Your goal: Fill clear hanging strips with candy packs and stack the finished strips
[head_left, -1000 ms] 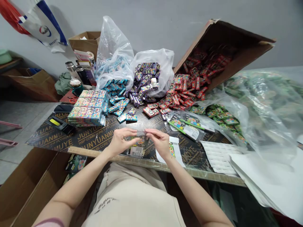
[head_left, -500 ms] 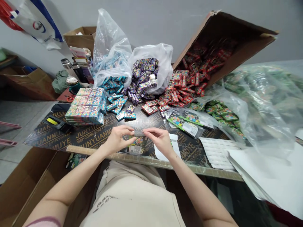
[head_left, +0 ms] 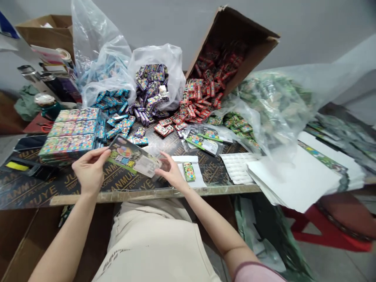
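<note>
In front of me a flat black and green printed packet [head_left: 129, 159] in clear plastic is held tilted above the table. My left hand [head_left: 91, 168] pinches its upper left end between thumb and fingers. At the lower right end, my right hand [head_left: 172, 171] has its thumb and fingers curled around the packet's edge. Just right of that hand, a small green box [head_left: 189, 172] lies on a white paper sheet [head_left: 200, 179]. Similar flat packets [head_left: 202, 143] lie behind it on the dark table [head_left: 226, 166].
Blue boxes [head_left: 125, 124], purple boxes [head_left: 152, 82] and red boxes [head_left: 199, 100] spill from plastic bags and a tipped carton [head_left: 249, 25]. Green boxes [head_left: 237, 122] lie right. Stacked multicoloured boxes [head_left: 72, 131] stand left. White label sheets [head_left: 237, 168], larger papers [head_left: 296, 178] and a red stool [head_left: 343, 219] are rightward.
The view has swung to the right. The flat packet, earlier low near the table edge, is now raised between my hands. My hands have moved farther apart.
</note>
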A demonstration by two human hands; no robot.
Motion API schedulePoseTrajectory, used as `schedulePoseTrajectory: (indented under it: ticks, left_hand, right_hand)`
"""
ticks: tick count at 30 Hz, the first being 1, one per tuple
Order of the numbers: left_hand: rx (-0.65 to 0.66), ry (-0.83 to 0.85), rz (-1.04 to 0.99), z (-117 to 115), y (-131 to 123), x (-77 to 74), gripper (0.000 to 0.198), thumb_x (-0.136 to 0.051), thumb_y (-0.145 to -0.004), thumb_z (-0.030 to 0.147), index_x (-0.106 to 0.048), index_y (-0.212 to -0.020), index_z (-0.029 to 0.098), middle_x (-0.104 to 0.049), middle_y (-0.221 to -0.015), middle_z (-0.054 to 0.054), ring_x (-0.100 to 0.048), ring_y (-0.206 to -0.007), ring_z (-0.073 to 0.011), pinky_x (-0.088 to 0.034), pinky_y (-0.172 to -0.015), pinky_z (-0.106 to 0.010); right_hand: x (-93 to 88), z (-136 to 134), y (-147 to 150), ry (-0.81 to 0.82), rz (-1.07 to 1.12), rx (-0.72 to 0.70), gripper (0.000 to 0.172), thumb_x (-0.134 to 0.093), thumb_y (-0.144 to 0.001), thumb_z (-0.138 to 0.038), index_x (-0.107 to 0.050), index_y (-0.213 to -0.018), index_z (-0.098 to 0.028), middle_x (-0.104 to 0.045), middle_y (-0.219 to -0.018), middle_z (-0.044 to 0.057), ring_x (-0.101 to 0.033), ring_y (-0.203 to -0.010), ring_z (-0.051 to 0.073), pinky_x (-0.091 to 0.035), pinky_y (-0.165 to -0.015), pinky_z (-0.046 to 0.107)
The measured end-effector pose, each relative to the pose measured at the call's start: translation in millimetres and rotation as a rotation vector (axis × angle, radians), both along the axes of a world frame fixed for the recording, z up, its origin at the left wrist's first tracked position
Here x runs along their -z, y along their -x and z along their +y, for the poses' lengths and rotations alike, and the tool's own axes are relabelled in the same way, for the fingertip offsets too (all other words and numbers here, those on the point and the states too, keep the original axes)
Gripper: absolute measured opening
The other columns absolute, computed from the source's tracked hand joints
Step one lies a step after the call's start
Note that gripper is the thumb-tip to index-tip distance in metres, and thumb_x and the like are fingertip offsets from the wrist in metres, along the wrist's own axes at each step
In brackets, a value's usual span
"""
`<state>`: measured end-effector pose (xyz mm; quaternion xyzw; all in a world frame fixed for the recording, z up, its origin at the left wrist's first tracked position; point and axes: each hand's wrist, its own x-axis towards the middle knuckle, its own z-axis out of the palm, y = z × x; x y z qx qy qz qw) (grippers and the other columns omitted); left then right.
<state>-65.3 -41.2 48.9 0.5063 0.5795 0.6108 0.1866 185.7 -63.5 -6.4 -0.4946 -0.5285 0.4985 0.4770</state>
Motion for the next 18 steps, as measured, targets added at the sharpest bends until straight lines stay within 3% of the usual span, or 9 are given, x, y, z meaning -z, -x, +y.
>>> schedulePoseTrajectory:
  ticks: [3, 6, 8, 9, 11, 13, 15, 18]
  left_hand:
    - [-0.003, 0.149, 0.21, -5, 15, 23.9, 0.05, -0.072, -0.071, 0.046, -0.066, -0.109, 0.015, -0.069, -0.105, -0.012, -0.066, -0.095, -0.0261, -0.05, -0.089, -0.042]
    - [0.25, 0.21, 0.714, -11, 8, 47.3, 0.09, -0.079, -0.058, 0.054, -0.047, -0.135, 0.018, -0.044, -0.142, -0.019, -0.038, -0.132, -0.0379, -0.021, -0.111, -0.057]
    - [0.502, 0.266, 0.955, -10, -2, 64.4, 0.102, -0.079, -0.056, 0.056, -0.038, -0.142, 0.02, -0.037, -0.147, -0.02, -0.028, -0.137, -0.0405, -0.003, -0.111, -0.063]
    - [0.582, 0.311, 1.015, -7, -6, 73.0, 0.1, -0.077, -0.06, 0.055, -0.035, -0.143, 0.02, -0.041, -0.144, -0.019, -0.031, -0.136, -0.0391, -0.002, -0.111, -0.064]
    - [0.617, 0.401, 1.061, -1, -8, 88.1, 0.091, -0.073, -0.066, 0.054, -0.035, -0.142, 0.019, -0.048, -0.136, -0.018, -0.04, -0.13, -0.0347, -0.007, -0.112, -0.061]
    - [0.596, 0.45, 1.057, 4, -5, 97.0, 0.087, -0.072, -0.067, 0.054, -0.038, -0.14, 0.02, -0.05, -0.13, -0.015, -0.044, -0.126, -0.032, -0.013, -0.113, -0.058]
    - [0.599, 0.47, 1.048, 6, 3, 98.2, 0.087, -0.074, -0.065, 0.053, -0.039, -0.139, 0.022, -0.049, -0.13, -0.014, -0.043, -0.126, -0.0316, -0.014, -0.112, -0.058]
    - [0.62, 0.521, 1.046, 8, 17, 89.7, 0.089, -0.077, -0.061, 0.05, -0.04, -0.138, 0.024, -0.05, -0.129, -0.013, -0.043, -0.125, -0.0325, -0.011, -0.111, -0.062]
  right_hand:
    - [22.7, 9, 4, 0.155, 0.135, -0.058, 0.043, -0.066, -0.074, -0.046, -0.062, -0.108, -0.02, -0.066, -0.067, 0.0, -0.062, -0.053, 0.015, -0.052, -0.051, 0.028]
    - [35.6, 31, 12, 0.142, 0.012, -0.162, 0.037, -0.064, -0.075, -0.045, -0.065, -0.1, -0.018, -0.061, -0.056, -0.003, -0.056, -0.045, 0.014, -0.049, -0.047, 0.028]
    - [38.6, 54, 21, 0.046, -0.157, -0.21, 0.036, -0.062, -0.077, -0.044, -0.066, -0.101, -0.017, -0.066, -0.066, 0.002, -0.062, -0.056, 0.017, -0.052, -0.059, 0.033]
    - [38.7, 66, 26, -0.03, -0.253, -0.199, 0.038, -0.062, -0.077, -0.044, -0.065, -0.105, -0.018, -0.07, -0.08, 0.005, -0.065, -0.069, 0.02, -0.053, -0.069, 0.036]
    - [37.6, 93, 38, -0.165, -0.462, -0.104, 0.053, -0.066, -0.074, -0.044, -0.059, -0.121, -0.018, -0.066, -0.113, 0.012, -0.061, -0.101, 0.026, -0.047, -0.088, 0.042]
    - [36.3, 117, 52, -0.182, -0.664, 0.026, 0.077, -0.07, -0.07, -0.048, -0.045, -0.136, -0.018, -0.054, -0.13, 0.017, -0.05, -0.12, 0.033, -0.04, -0.097, 0.047]
    - [36.1, 136, 64, -0.133, -0.836, 0.094, 0.09, -0.072, -0.067, -0.049, -0.035, -0.143, -0.018, -0.05, -0.133, 0.02, -0.045, -0.123, 0.038, -0.038, -0.097, 0.052]
    - [37.4, 151, 75, -0.154, -0.945, 0.005, 0.089, -0.073, -0.067, -0.038, -0.032, -0.144, -0.021, -0.053, -0.128, 0.019, -0.047, -0.119, 0.039, -0.038, -0.093, 0.053]
